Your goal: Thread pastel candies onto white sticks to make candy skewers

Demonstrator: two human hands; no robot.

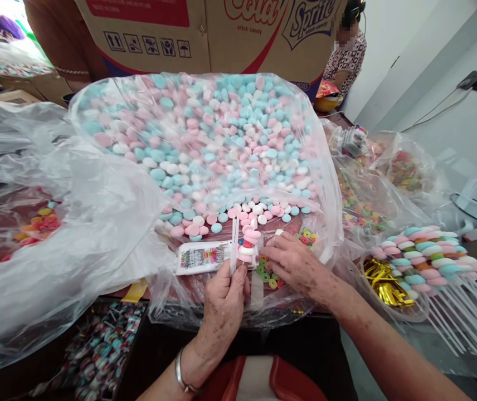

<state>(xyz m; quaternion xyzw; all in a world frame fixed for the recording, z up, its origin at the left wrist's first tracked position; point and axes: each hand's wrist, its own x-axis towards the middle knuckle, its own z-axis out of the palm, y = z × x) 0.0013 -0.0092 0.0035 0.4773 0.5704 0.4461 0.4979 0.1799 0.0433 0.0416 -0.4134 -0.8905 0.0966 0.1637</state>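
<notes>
My left hand (225,298) is closed around several thin white sticks (234,242). One stick in it carries a candy skewer (248,245), stacked with pink and white marshmallows and a red piece between them. My right hand (295,262) is just right of the skewer, its fingers loosely stretched over gummy rings (269,277) on the table. I see nothing held in it, though its fingertips are partly hidden. Behind the hands, pink, blue and white marshmallows (259,211) spill from a large clear bag (205,139). A white printed packet (200,257) lies left of the skewer.
Finished-looking marshmallow skewers (431,256) lie at the right, beside gold foil ties (384,284) in a clear tub. Bags of gummies (359,200) stand behind them. A cardboard carton (205,44) blocks the back. Wrapped candies (100,351) fill a box below left. Another person (347,55) sits behind.
</notes>
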